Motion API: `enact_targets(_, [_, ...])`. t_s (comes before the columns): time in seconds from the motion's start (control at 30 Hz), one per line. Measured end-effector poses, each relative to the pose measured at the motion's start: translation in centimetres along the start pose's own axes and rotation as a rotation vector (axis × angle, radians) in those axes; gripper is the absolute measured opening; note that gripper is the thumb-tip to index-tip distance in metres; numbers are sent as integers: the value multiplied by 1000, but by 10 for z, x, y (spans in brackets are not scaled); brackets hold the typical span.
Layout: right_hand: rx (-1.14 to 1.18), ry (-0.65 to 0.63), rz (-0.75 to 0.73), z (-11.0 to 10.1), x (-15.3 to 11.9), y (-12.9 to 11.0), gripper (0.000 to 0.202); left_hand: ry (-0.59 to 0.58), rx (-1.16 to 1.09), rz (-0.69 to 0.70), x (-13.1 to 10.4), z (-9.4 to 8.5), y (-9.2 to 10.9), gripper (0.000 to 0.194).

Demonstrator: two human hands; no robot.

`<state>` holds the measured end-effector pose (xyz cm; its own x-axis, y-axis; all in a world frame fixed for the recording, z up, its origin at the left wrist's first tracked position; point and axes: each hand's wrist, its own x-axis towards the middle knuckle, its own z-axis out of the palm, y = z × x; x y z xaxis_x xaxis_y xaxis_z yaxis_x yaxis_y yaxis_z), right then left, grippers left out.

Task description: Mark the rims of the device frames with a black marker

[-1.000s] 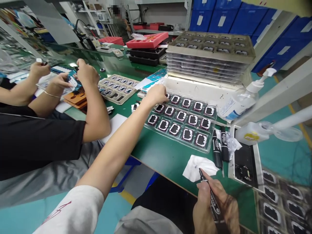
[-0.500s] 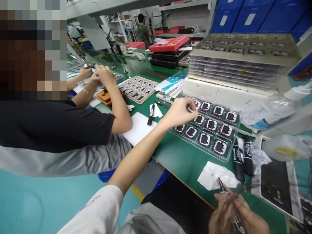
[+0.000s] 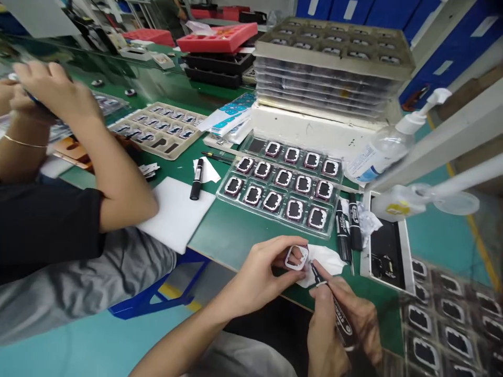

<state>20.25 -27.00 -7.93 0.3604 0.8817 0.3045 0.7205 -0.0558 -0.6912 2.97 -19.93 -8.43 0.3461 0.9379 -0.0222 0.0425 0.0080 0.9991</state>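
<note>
Rounded-square white ring part with a purplish edge (image 3: 295,266) sits at lower centre, pinched between the left hand's (image 3: 255,272) thumb and fingers. The right hand (image 3: 353,309) grips a black cylindrical marker pen (image 3: 341,319), tip just beside the part; contact is unclear. The step looks like marking its edge; the next move likely calls for steady, light tip contact. The pen's white lettering seems to begin "STE"; at right, the clear plastic pump bottle's (image 3: 385,149) blue-and-white label is unreadable.

green worktable (image 3: 239,228) | teal floor (image 3: 74,348) | blue bins (image 3: 387,14) behind | white post (image 3: 444,139)
</note>
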Motion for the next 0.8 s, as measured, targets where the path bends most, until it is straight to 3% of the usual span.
enact_targets(0.1, [109,73,5,8,0,-10,20,-11,99,-2,-3,1,0,43])
enact_targets(0.13, [175,224,13,12,-1,-13,14,-22,119,-14,-3,0,0,40])
enact_targets(0.23, [232,382,-24,22,-3,-18,8,-36,165,-38,-4,-1,0,37])
enact_targets(0.4, [160,310,-105,21,-5,-14,12,-20,244,7,-5,0,-1,36])
enact_targets(0.8, [270,274,-51,22,-11,-5,23,-14,310,24,-8,1,-5,36])
